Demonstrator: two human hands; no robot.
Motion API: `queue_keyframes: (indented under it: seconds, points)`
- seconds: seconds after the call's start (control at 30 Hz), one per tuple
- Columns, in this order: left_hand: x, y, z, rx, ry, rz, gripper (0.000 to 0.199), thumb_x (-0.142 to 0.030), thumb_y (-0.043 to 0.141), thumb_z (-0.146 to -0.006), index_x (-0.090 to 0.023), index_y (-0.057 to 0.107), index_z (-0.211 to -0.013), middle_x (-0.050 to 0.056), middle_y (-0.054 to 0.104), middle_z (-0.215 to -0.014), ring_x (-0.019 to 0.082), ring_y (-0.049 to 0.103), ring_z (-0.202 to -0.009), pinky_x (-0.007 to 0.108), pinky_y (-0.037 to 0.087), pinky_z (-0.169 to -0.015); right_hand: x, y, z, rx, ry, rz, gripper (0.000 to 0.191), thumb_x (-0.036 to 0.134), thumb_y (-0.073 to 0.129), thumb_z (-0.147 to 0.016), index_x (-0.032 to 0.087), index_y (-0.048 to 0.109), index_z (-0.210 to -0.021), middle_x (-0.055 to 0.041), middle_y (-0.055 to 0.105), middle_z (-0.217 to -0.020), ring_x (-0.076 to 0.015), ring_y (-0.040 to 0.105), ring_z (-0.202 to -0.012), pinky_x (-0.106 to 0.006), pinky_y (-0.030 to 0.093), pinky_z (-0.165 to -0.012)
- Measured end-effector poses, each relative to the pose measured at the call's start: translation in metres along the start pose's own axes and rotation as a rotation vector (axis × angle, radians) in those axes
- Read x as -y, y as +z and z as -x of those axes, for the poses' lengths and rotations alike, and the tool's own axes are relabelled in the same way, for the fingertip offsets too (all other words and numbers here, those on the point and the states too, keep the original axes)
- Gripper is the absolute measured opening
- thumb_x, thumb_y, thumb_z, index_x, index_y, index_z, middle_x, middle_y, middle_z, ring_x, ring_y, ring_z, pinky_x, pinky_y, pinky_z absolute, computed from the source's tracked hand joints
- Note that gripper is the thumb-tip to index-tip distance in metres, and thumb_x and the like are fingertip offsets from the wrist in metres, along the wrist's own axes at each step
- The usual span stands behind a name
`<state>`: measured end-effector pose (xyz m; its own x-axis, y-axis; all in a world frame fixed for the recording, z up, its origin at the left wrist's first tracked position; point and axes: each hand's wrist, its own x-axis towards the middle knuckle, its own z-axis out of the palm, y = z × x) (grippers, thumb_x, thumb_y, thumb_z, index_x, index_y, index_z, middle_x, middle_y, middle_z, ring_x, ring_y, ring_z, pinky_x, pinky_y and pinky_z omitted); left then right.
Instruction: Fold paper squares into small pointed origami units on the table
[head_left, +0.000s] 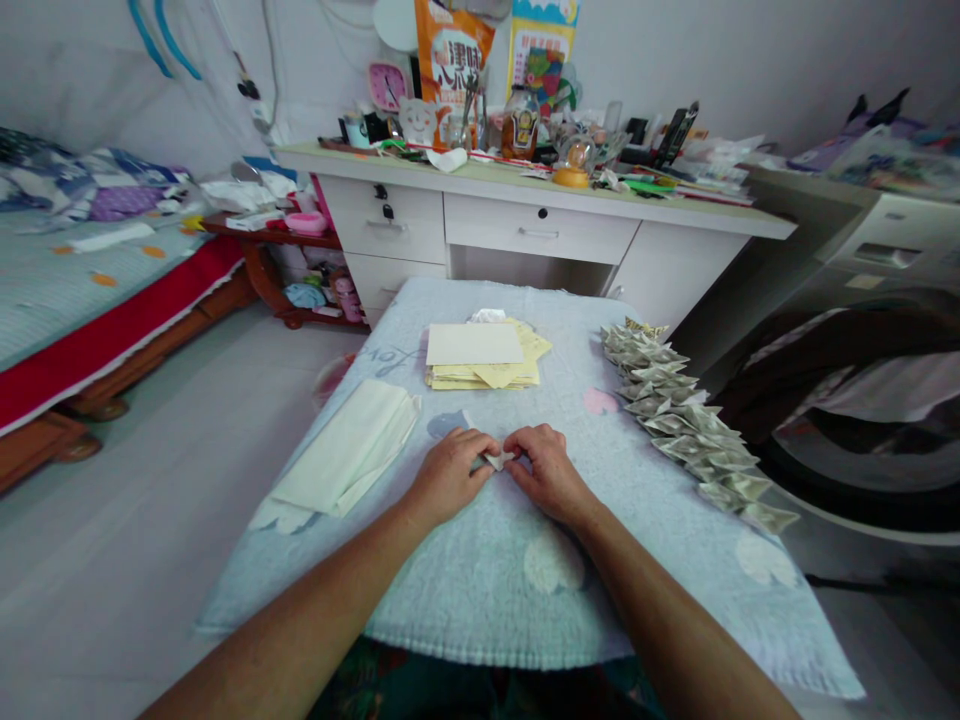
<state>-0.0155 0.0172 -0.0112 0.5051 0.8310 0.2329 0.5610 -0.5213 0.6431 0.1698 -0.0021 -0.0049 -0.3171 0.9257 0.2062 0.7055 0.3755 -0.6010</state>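
A small, whitish piece of folded paper (498, 461), angular in outline, is pinched at both ends so that only its middle shows. It sits roughly midway between the near and far edges of the cloth-covered table (480, 600); whether it touches the cloth cannot be told.

The small folded piece (498, 461) at the centre looks like thin paper. Matt paper also makes up the stack (474, 345) above it and the crisply creased row of folded shapes (675, 410) at right. The cover (465, 590) beneath is matt, slightly rough cloth. Upper centre: a glossy plastic bag (450, 70), a shiny glass jar (520, 135) and smooth white drawers (495, 222). Left: varnished wood bed frame (195, 340), smooth, faintly glossy floor (187, 480).
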Motion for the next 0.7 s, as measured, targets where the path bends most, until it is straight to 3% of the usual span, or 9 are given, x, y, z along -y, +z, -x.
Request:
queue_keyframes:
  seconds: [0.23, 0.53, 0.7]
  points:
    - [0.002, -0.001, 0.001, 0.011, 0.005, 0.025, 0.012, -0.017, 0.062, -0.080, -0.021, 0.064, -0.091, 0.002, 0.069, -0.090, 0.019, 0.056, -0.087, 0.030, 0.041, -0.078, -0.001, -0.007, 0.003, 0.028, -0.030, -0.033, 0.028, 0.015, 0.061, -0.075, 0.021, 0.058, -0.102, -0.0032, 0.062, -0.093, -0.0213, 0.048, -0.094, -0.036, 0.031, -0.086]
    - [0.010, 0.003, 0.002, -0.011, 0.058, -0.017, 0.012, -0.023, 0.065, -0.082, -0.022, 0.070, -0.092, 0.003, 0.060, -0.091, 0.018, 0.056, -0.089, 0.029, 0.044, -0.081, -0.003, -0.006, 0.003, 0.073, -0.032, 0.035, 0.019, 0.022, 0.065, -0.079, 0.022, 0.062, -0.098, -0.0032, 0.060, -0.093, -0.0212, 0.045, -0.094, -0.037, 0.030, -0.086]
    - [0.012, 0.004, 0.001, 0.014, 0.106, -0.068, 0.010, -0.022, 0.065, -0.082, -0.021, 0.071, -0.090, 0.003, 0.063, -0.087, 0.018, 0.056, -0.087, 0.030, 0.043, -0.080, -0.002, -0.006, 0.004, 0.068, -0.027, 0.106, 0.021, 0.026, 0.068, -0.079, 0.024, 0.064, -0.099, -0.0051, 0.055, -0.098, -0.0223, 0.044, -0.095, -0.037, 0.031, -0.084]
